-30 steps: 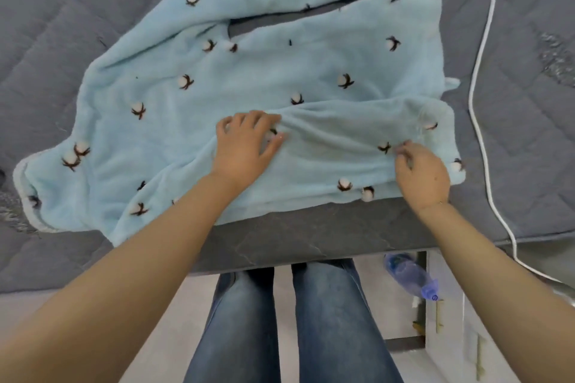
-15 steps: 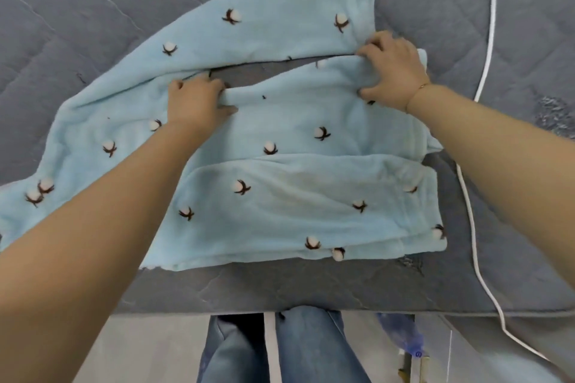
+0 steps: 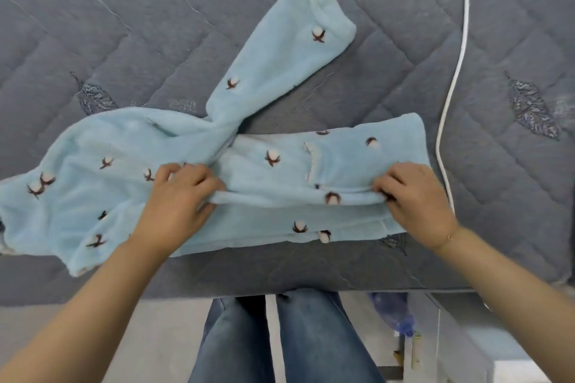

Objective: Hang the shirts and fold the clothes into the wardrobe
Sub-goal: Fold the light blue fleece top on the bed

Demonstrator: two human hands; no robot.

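Note:
A light blue fleece garment (image 3: 270, 174) with small cotton-flower prints lies on the grey quilted mattress (image 3: 155, 40). Its body is folded into a long band near the bed's front edge. One sleeve (image 3: 286, 50) angles away toward the upper right. My left hand (image 3: 180, 199) grips the folded fabric edge near the garment's middle. My right hand (image 3: 413, 196) pinches the same folded edge at the right end. Both hands hold the fold against the lower layer.
A white cable (image 3: 457, 71) runs down the mattress just right of the garment. Below the bed edge are my jeans-clad legs (image 3: 280, 339), a pale floor, a blue plastic bottle (image 3: 392, 311) and a white cabinet (image 3: 466, 351) at the lower right.
Both hands came back from the garment's far edge toward me, bringing that edge over the body into a narrower band. The upper sleeve now swings out to the upper right.

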